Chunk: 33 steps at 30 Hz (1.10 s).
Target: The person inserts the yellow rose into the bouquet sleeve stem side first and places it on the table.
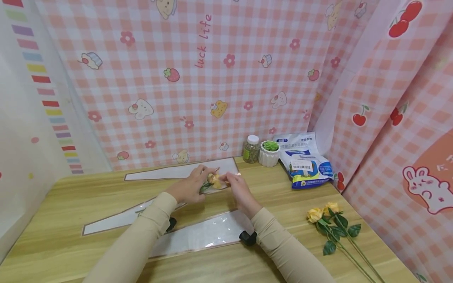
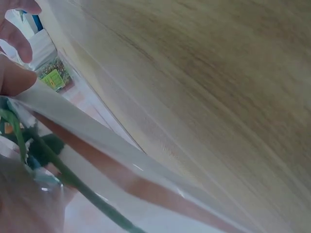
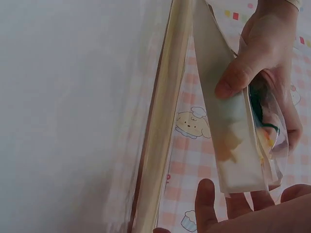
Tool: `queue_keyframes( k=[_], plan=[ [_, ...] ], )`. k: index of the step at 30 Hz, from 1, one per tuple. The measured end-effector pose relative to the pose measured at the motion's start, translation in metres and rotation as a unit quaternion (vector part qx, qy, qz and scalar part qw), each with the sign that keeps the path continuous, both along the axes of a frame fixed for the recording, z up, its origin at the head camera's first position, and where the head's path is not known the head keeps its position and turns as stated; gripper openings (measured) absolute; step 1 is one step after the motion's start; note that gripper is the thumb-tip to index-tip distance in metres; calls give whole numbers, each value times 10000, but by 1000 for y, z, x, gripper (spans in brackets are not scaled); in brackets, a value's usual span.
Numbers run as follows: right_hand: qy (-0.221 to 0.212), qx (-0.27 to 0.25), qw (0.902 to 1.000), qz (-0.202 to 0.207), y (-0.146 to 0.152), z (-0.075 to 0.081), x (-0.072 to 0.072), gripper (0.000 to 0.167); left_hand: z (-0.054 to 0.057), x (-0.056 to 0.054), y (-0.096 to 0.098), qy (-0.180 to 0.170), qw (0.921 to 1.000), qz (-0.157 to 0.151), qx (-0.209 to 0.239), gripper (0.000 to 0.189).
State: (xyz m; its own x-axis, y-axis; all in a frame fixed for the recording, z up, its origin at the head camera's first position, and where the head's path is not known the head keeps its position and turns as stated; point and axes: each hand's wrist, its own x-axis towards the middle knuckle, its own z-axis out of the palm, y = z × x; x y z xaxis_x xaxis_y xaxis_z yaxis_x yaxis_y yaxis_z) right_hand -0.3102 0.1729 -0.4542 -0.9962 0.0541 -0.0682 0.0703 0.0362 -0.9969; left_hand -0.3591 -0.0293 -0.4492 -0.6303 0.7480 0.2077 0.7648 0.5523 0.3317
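My left hand (image 1: 191,186) grips a flower sleeve (image 3: 238,165) with a white back and a clear front. Inside it lies a yellow rose (image 1: 214,181), its green stem (image 2: 99,199) showing through the film. In the right wrist view, the left thumb presses the white back while the other fingers go round the clear side. My right hand (image 1: 243,194) is at the sleeve's wide end by the bloom. Its fingers (image 3: 206,199) look extended at that edge; whether they touch it is hard to tell. Toward the left runs the sleeve's narrow end.
Flat sleeves lie behind (image 1: 170,172) and in front (image 1: 205,236) of the hands. Two yellow roses (image 1: 323,214) rest at the right. At the back stand a capped jar (image 1: 251,151), a potted succulent (image 1: 269,155) and printed bags (image 1: 306,167) against the checked curtain (image 1: 198,90).
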Motion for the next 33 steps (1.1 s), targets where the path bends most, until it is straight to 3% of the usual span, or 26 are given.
queue_keyframes(
  k=[5,9,13,17,21,27,33],
  plan=[
    [-216,122,9986,457,1,-2,0,56,1,1,1,-15,10000,-60,-22,77],
    [-197,374,9923,1164,3,-2,1,68,3,3,3,19,9999,-84,-61,77],
    [-148,417,9859,1614,5,-1,2,64,3,4,5,144,9996,-137,-182,77],
    [-311,-27,9910,1299,6,0,1,37,1,4,8,277,9986,-286,-353,78],
    [-381,-359,9954,800,8,-1,-3,12,-4,2,7,265,9982,-131,-525,92],
    [-341,-64,9990,282,19,-2,-9,13,-6,1,-9,-150,9981,288,-515,112],
    [-480,309,9984,-23,36,-2,-18,23,-10,-3,-46,-890,9932,535,-534,99]
  ],
)
